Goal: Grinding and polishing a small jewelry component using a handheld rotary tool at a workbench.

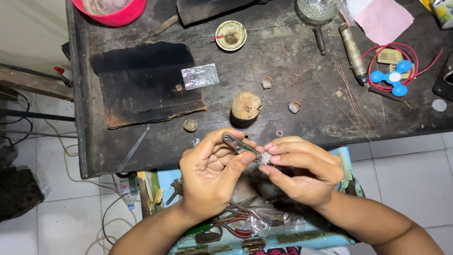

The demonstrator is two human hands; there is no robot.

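My left hand (212, 177) grips metal tweezers (239, 146) between thumb and fingers, their tip meeting a small sparkly stone-set jewellery piece (264, 158). My right hand (299, 170) pinches that piece between thumb and fingertips. Both hands hover just in front of the dark workbench (141, 151), over an open tray of pliers (236, 226). Similar small rings (267, 83) (294, 107) lie on the bench beyond.
A wooden stump (246, 106) stands mid-bench. A charred black board (146, 82) with a small plastic bag (200, 76) lies left. A round dish (230, 35), a torch handle (354, 53), thin copper wires (351, 94), a blue spinner (394, 77) and a red bowl (113, 12) lie around.
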